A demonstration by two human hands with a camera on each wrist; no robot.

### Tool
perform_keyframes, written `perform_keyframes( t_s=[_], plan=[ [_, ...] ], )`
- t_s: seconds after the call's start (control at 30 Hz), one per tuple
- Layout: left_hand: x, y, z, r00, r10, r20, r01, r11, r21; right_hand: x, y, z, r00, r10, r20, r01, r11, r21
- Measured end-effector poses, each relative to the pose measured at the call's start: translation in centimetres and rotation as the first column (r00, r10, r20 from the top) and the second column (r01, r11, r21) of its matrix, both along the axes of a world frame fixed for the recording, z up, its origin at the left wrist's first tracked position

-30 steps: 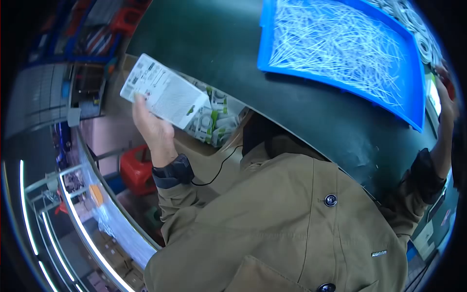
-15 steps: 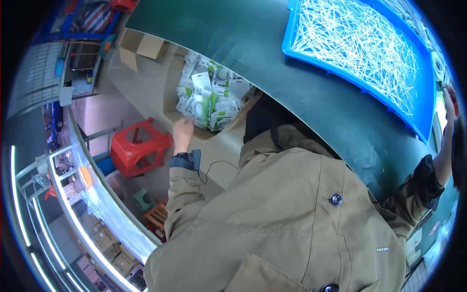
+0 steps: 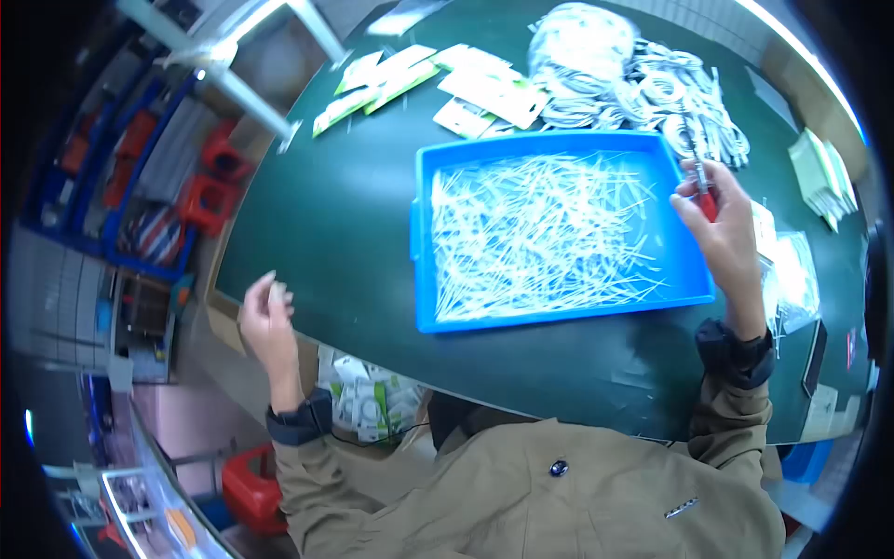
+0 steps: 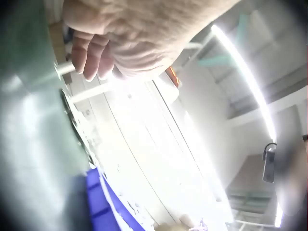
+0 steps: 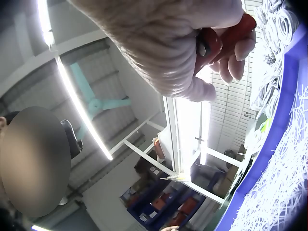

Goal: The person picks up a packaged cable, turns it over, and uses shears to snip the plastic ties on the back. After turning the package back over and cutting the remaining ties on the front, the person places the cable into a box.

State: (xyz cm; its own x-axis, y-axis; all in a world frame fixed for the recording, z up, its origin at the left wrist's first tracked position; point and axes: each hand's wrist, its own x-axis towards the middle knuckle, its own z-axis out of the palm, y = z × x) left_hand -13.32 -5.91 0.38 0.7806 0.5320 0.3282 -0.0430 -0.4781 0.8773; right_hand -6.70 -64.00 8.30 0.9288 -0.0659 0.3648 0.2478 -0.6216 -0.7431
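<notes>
1. Red-handled hand tool (image 3: 708, 204): I have it raised above the green table (image 3: 326, 224).
2. Blue tray (image 3: 422, 233): it lies left of the tool, strewn with thin white strips (image 3: 531, 233).
3. My left hand (image 3: 270, 321): free, fingers loosely bent, near the table edge.
4. My right hand (image 3: 728, 233): wrapped around the tool.
5. Tool's look: glossy red handles, narrow metal end pointing away from me.

Red stool (image 3: 251, 489) on floor; teal ceiling fan (image 5: 95, 105) near lit tube (image 5: 99, 141).
</notes>
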Motion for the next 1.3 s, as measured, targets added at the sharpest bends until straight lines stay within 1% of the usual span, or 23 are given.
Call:
perform_keyframes(
  t_s=[0.07, 0.13, 0.17, 0.2, 0.23, 0.27, 0.3, 0.37, 0.47, 0.57, 0.6, 0.7, 0.73, 0.83, 0.87, 0.97, 1.0, 1.1, 1.13, 1.2, 1.23, 1.27, 1.3],
  plan=[
    [7.4, -4.5, 3.1, 0.970, -0.241, 0.011, 0.239, 0.966, 0.104, -0.2, -0.1, 0.8, 1.000, -0.008, -0.024, 0.009, 1.000, 0.028],
    [14.0, -9.3, 5.1, 0.891, -0.453, -0.038, 0.446, 0.854, 0.270, -0.4, -0.4, 1.1, 1.000, -0.013, -0.020, 0.014, 0.999, 0.042],
    [17.0, -11.7, 5.8, 0.845, -0.529, -0.082, 0.519, 0.773, 0.365, -0.4, -0.6, 1.2, 1.000, -0.017, -0.009, 0.018, 0.999, 0.033],
    [19.7, -14.0, 6.2, 0.797, -0.595, -0.101, 0.554, 0.655, 0.513, -0.4, -0.9, 1.3, 1.000, -0.019, -0.001, 0.019, 1.000, 0.025],
    [22.3, -15.9, 6.4, 0.750, -0.641, -0.164, 0.595, 0.544, 0.592, -0.4, -1.1, 1.4, 1.000, -0.015, -0.009, 0.016, 0.999, 0.027],
    [24.8, -17.8, 6.4, 0.700, -0.675, -0.231, 0.624, 0.422, 0.658, -0.4, -1.3, 1.5, 1.000, -0.012, -0.016, 0.013, 0.999, 0.030],
    [27.1, -19.5, 6.1, 0.712, -0.648, -0.271, 0.584, 0.331, 0.742, -0.4, -1.5, 1.7, 1.000, -0.010, -0.022, 0.010, 0.999, 0.033],
    [30.2, -22.2, 6.1, 0.674, -0.641, -0.369, 0.583, 0.153, 0.798, -0.3, -1.7, 1.9, 0.999, -0.027, -0.029, 0.028, 0.999, 0.038],
    [34.7, -24.0, 3.7, 0.658, -0.619, -0.428, 0.511, -0.051, 0.858, -0.2, -2.0, 1.9, 0.999, -0.029, -0.022, 0.030, 0.998, 0.046],
    [35.4, -24.4, 2.9, 0.645, -0.571, -0.508, 0.595, -0.041, 0.802, 0.1, -2.3, 1.9, 0.996, -0.060, -0.064, 0.060, 0.998, 0.007],
    [36.0, -23.7, 2.5, 0.665, -0.568, -0.484, 0.563, -0.044, 0.825, 0.1, -2.3, 2.0, 0.995, -0.065, -0.077, 0.066, 0.998, 0.013],
    [35.5, -21.3, 1.7, 0.724, -0.477, -0.499, 0.610, 0.103, 0.786, 0.2, -2.1, 2.0, 0.993, -0.058, -0.099, 0.061, 0.998, 0.032],
    [35.0, -20.3, 2.0, 0.720, -0.464, -0.516, 0.624, 0.108, 0.774, 0.3, -2.0, 1.8, 0.995, -0.049, -0.092, 0.053, 0.998, 0.042],
    [32.9, -17.4, 3.2, 0.720, -0.283, -0.633, 0.690, 0.197, 0.696, 0.3, -1.6, 1.4, 0.996, -0.025, -0.083, 0.028, 0.999, 0.043],
    [32.0, -16.1, 3.5, 0.702, -0.324, -0.634, 0.709, 0.243, 0.662, 0.2, -1.4, 1.3, 0.997, -0.016, -0.080, 0.019, 0.999, 0.038],
    [31.4, -10.4, 0.9, 0.749, -0.531, -0.398, 0.601, 0.288, 0.746, 0.1, -1.0, 1.1, 0.994, 0.011, -0.110, -0.009, 1.000, 0.017],
    [30.2, -9.7, 1.7, 0.763, -0.456, -0.458, 0.630, 0.368, 0.684, 0.1, -0.9, 1.2, 0.993, 0.015, -0.120, -0.014, 1.000, 0.009],
    [27.5, -6.6, 2.6, 0.869, -0.449, -0.207, 0.454, 0.561, 0.692, -0.1, -0.4, 1.0, 0.994, 0.036, -0.102, -0.033, 0.999, 0.040],
    [26.3, -5.9, 2.8, 0.918, -0.387, -0.093, 0.329, 0.605, 0.726, -0.1, -0.3, 1.0, 0.993, 0.050, -0.106, -0.045, 0.998, 0.051],
    [23.1, -5.7, 4.8, 0.954, -0.297, -0.039, 0.277, 0.824, 0.494, -0.3, -0.1, 0.8, 0.991, 0.082, -0.102, -0.073, 0.994, 0.087],
    [21.2, -6.3, 6.1, 0.969, -0.246, -0.021, 0.237, 0.903, 0.359, -0.3, 0.3, 0.8, 0.990, 0.097, -0.101, -0.086, 0.991, 0.106],
    [19.6, -6.4, 6.5, 0.952, -0.301, 0.048, 0.291, 0.944, 0.154, -0.4, 0.8, 0.9, 0.987, 0.129, -0.095, -0.114, 0.981, 0.155],
    [17.8, -6.9, 6.7, 0.931, -0.342, 0.131, 0.351, 0.935, -0.053, -0.5, 1.2, 0.9, 0.982, 0.154, -0.106, -0.137, 0.980, 0.146]
  ],
)
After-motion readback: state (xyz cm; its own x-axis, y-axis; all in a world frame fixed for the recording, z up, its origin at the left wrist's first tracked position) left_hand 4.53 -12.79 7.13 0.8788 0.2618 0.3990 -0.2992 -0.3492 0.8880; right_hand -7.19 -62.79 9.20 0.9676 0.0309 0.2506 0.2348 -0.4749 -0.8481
